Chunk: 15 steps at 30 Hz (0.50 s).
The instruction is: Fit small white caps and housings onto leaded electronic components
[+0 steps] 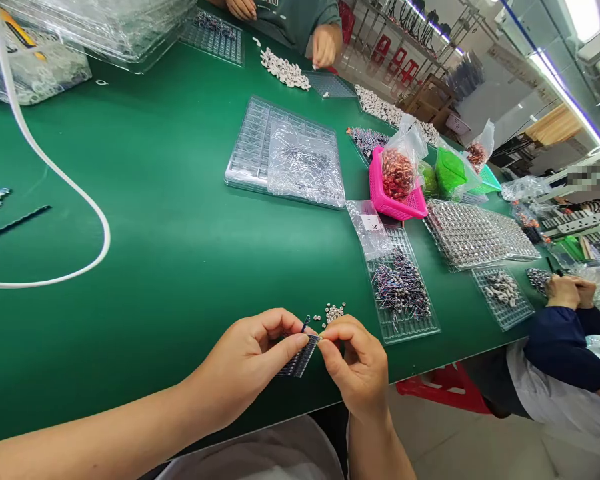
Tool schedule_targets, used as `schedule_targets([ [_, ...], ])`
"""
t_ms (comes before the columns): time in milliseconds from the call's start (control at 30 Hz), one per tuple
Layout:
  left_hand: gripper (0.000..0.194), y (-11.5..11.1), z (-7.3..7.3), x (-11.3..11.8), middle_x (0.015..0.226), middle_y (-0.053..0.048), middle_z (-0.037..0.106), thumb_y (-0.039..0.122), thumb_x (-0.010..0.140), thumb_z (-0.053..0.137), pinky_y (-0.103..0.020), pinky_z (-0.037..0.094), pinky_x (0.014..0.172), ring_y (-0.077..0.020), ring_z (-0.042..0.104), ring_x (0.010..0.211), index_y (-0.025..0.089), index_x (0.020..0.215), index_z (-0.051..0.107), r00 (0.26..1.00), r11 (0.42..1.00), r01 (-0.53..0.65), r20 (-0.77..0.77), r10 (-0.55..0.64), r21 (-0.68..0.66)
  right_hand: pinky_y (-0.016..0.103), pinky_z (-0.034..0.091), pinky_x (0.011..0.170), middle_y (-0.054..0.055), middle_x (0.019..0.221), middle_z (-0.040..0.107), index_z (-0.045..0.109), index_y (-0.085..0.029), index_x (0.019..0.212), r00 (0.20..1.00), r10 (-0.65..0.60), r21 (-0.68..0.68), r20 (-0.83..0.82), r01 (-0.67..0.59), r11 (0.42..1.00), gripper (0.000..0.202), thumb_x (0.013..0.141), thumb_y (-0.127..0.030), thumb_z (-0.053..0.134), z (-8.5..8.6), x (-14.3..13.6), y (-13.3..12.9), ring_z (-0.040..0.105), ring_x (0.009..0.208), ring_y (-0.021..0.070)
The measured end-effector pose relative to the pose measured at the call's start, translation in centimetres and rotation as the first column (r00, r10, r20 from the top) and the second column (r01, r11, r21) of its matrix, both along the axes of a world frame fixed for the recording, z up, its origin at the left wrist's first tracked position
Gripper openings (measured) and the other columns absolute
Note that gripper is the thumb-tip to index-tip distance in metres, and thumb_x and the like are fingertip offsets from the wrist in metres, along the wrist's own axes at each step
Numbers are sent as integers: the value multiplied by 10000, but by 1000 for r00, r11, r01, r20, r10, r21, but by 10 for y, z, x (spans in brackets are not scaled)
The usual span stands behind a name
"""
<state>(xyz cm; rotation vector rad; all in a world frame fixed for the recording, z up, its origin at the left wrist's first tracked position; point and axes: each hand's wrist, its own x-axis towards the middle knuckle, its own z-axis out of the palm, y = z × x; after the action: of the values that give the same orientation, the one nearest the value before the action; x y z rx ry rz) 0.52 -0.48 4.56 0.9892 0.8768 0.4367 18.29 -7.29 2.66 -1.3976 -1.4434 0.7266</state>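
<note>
Presently, the left hand [245, 363] is keeping a small dark panel [300, 361] between its thumb and its other fingers, and these are closed firmly on it. This panel is raised in front of the person, close to the near edge of the green table [180, 267], and it is tilted. A short dark strip [306, 325] stands up just beside the left thumb. The right hand [357, 367] has its thumb and forefinger pinched together on a tiny piece [321, 339] at the right corner of the panel; it is too small for telling what it is.

Just behind the right hand, small pale round parts [334, 312] lie loosely on the table. To the right of them is a clear tray [413, 327], which carries many components with thin leads [400, 283]. A labelled plastic bag [370, 233] lies over the far end of this tray. Farther away, a pink basket [397, 208] holds a bag of reddish parts [397, 175], and to its left there are stacked clear trays [250, 143] with another plastic bag [305, 163] on top. At the right side, a co-worker's hands [570, 291] are together above the table.
</note>
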Motion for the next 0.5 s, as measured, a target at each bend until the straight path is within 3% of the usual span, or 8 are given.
schedule_targets([
  [500,283,0,0,-1,866,-45,704,456,847,649,-287,473,684,-168,585,750,174,831,625,1000,1000,-9,6,9,27,286,455,630,11,753,614,648,-210,841,1000,-1,-7,-4,1,1000,77,903,-178,614,1,0,-1,573,712,152],
])
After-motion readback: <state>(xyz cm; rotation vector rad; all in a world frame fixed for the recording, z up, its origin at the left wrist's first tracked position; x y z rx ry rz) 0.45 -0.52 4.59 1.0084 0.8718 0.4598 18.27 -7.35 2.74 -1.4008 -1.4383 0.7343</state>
